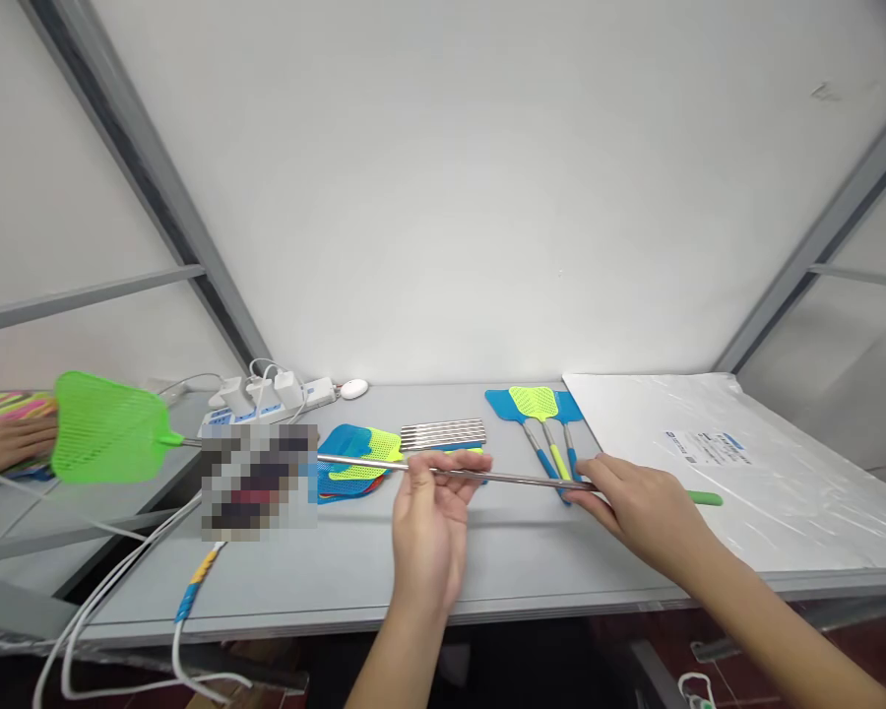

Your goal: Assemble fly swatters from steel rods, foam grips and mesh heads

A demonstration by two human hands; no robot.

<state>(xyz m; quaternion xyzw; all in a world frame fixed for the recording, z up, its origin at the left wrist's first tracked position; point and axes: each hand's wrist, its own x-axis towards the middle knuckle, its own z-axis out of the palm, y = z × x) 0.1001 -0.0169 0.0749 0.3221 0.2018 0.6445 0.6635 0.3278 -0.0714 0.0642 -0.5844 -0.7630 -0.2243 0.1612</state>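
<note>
While the right hand (639, 507) clamps the green fly swatter (110, 430) by its metal rod, the left hand (435, 507) cups that rod, palm up; can't tell if its fingers close. Swatter head is well left of both grips, green handle (706, 498) right of them. Metal tubes (443, 433) lie beyond the left grip, three fly swatters (535, 402) beyond, between both.

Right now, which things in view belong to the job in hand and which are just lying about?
Likely the job:
green swatter, left hand and right hand on it
three laid-out swatters
piled swatters
metal rods

Probably just lying about:
power strip
wrapped cable
white oval object
labelled white sheet
</note>
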